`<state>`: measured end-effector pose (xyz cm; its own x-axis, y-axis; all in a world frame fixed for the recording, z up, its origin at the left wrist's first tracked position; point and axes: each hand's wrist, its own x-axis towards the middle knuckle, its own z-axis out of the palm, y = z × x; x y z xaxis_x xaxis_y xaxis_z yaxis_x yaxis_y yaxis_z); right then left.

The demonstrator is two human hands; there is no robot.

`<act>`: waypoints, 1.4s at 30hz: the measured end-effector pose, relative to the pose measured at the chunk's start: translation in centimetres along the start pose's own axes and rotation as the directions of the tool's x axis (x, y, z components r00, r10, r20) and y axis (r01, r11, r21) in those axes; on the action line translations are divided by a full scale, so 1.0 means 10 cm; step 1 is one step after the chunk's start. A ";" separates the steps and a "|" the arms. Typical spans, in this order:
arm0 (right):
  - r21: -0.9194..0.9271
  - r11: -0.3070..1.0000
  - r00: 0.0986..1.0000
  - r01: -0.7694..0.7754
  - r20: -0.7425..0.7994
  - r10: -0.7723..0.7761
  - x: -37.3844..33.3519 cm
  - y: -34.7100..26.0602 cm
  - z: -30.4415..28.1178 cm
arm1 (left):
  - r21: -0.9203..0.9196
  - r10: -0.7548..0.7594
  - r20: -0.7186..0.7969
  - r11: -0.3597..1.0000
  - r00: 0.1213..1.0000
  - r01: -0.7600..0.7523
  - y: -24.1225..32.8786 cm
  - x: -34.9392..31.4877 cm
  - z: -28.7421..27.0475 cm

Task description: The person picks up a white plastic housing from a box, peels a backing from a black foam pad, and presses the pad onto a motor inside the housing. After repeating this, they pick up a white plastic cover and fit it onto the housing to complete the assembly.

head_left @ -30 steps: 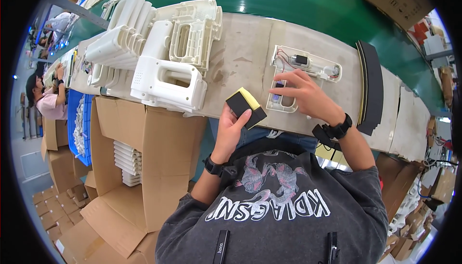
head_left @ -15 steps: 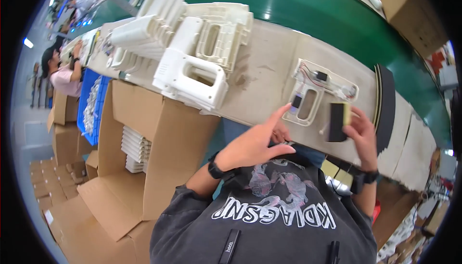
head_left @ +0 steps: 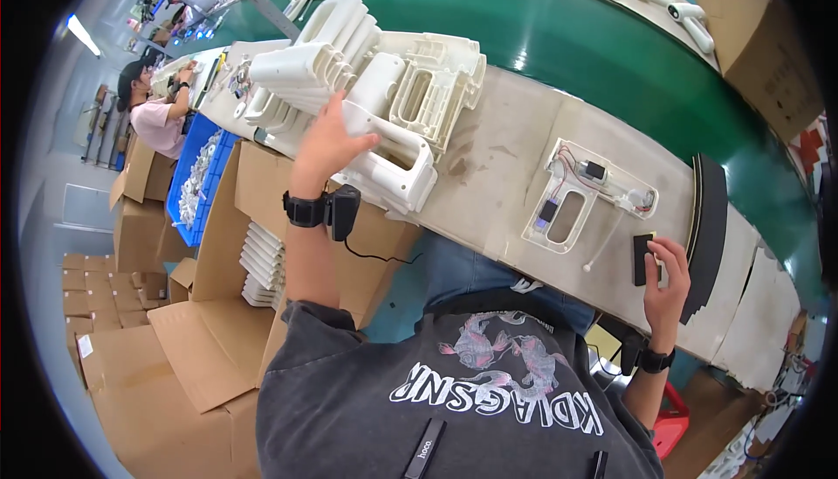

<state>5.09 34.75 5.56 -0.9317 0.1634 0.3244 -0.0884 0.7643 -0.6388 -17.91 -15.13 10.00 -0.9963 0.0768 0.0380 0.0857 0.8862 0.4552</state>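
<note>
My left hand (head_left: 332,143) reaches over the white plastic housings, its fingers spread and nothing in them. Under and beside it lies a white housing with a looped handle (head_left: 401,160), next to a pile of similar half shells (head_left: 428,99). At the bench's front edge on the right, my right hand (head_left: 669,282) has curled fingers at the edge of a small black foam pad (head_left: 642,262) with a yellowish side. Left of that pad lies an open white half shell (head_left: 572,233) holding red wires, a motor-like cylinder and a small dark switch.
A curved black foam strip (head_left: 705,234) lies at the bench's right. Behind runs a green conveyor belt (head_left: 524,25). An open cardboard box (head_left: 205,339) with white parts stands left, near a blue crate (head_left: 209,169). A co-worker (head_left: 157,117) sits at the far left.
My left hand has swung left from in front of my body to the housings. My right hand has lowered the foam pad toward the bench. The view has shifted slightly.
</note>
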 end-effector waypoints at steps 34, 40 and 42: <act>-0.041 0.994 0.982 0.103 0.164 -0.095 0.67 0.54 0.04 | -0.398 0.856 0.291 0.514 0.427 -0.760 2.45 0.14 1.69; -0.042 0.995 0.978 0.087 0.196 -0.077 0.67 0.66 0.10 | -0.400 0.825 0.353 0.559 0.441 -0.726 2.40 0.14 1.85; -0.045 0.996 0.976 0.080 0.207 -0.069 0.66 0.70 0.13 | -0.424 0.830 0.352 0.554 0.433 -0.716 2.37 0.15 1.89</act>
<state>-2.15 40.37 2.36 -0.9760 -0.0223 0.2166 -0.1468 0.8020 -0.5790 -17.30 14.63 4.09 -0.3600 0.9294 0.0810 0.7607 0.2422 0.6022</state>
